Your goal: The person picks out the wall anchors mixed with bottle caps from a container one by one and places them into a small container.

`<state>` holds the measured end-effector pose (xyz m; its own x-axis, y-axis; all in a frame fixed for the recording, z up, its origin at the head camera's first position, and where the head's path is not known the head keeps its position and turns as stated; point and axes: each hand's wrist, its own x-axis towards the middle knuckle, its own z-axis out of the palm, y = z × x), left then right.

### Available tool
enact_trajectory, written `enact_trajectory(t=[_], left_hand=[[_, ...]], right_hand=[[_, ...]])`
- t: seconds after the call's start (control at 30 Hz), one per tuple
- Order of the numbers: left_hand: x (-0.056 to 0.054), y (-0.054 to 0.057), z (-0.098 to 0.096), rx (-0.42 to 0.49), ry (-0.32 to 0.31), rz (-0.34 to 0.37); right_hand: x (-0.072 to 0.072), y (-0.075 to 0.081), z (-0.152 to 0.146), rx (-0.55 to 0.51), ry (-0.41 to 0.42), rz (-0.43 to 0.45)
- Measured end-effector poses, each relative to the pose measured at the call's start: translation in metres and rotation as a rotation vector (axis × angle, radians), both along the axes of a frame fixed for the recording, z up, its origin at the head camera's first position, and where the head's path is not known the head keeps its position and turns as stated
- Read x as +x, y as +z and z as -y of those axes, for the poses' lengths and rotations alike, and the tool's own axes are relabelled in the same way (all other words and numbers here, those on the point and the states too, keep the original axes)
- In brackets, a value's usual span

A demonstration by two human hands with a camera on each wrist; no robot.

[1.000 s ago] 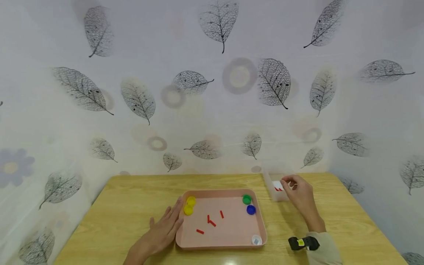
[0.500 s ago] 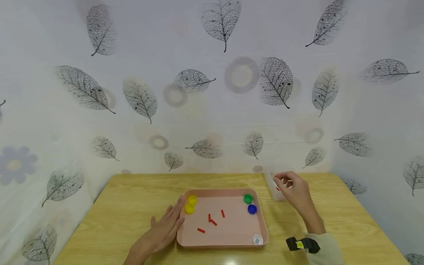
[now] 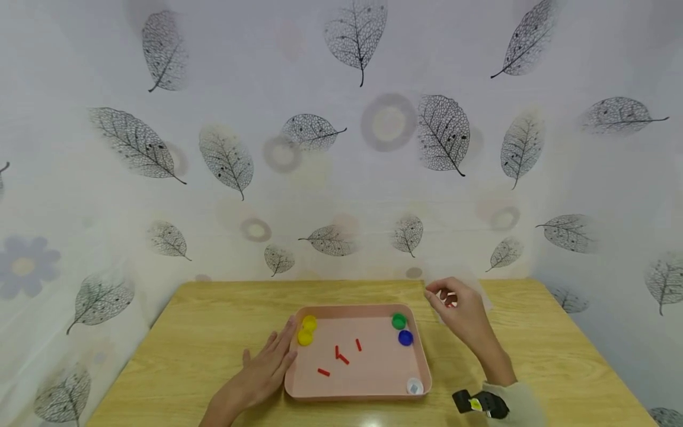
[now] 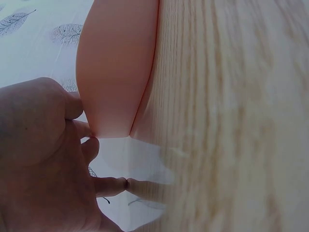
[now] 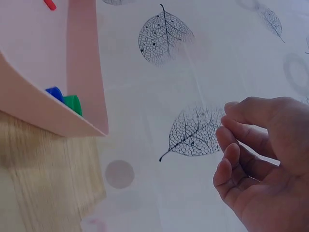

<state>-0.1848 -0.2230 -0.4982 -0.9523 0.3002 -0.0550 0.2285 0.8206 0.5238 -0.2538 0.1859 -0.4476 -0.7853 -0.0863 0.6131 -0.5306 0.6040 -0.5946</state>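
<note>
My left hand (image 3: 264,370) lies with straight fingers along the left wall of a pink tray (image 3: 357,396); the left wrist view shows its fingertips at the tray's end. Inside are several short red sticks (image 3: 323,372), two yellow caps (image 3: 305,338), a green cap (image 3: 398,321), a blue cap (image 3: 405,338) and a whitish round piece (image 3: 415,386). Beyond the tray's right side hovers my right hand (image 3: 461,311), thumb and forefinger tips together, other fingers curled. I cannot tell whether anything small sits between those tips.
A translucent box (image 3: 484,296), mostly hidden behind the right hand, stands at the back right of the wooden table (image 3: 213,314). A leaf-patterned sheet (image 3: 341,178) hangs close behind the table. The right wrist wears a black strap device (image 3: 480,404).
My right hand has moved left from over the translucent box toward the tray, its thumb and forefinger tips staying together. The left hand and the tray's contents keep their places.
</note>
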Motion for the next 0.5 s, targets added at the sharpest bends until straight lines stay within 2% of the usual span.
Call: enact_trajectory(t=[0.23, 0.5], left_hand=[[0.001, 0.000, 0.000, 0.005, 0.003, 0.009], [0.000, 0.000, 0.000, -0.002, 0.004, 0.011]], right_hand=[[0.004, -0.007, 0.021, 0.004, 0.043, 0.002], [0.006, -0.017, 0.042, -0.028, 0.135, 0.093]])
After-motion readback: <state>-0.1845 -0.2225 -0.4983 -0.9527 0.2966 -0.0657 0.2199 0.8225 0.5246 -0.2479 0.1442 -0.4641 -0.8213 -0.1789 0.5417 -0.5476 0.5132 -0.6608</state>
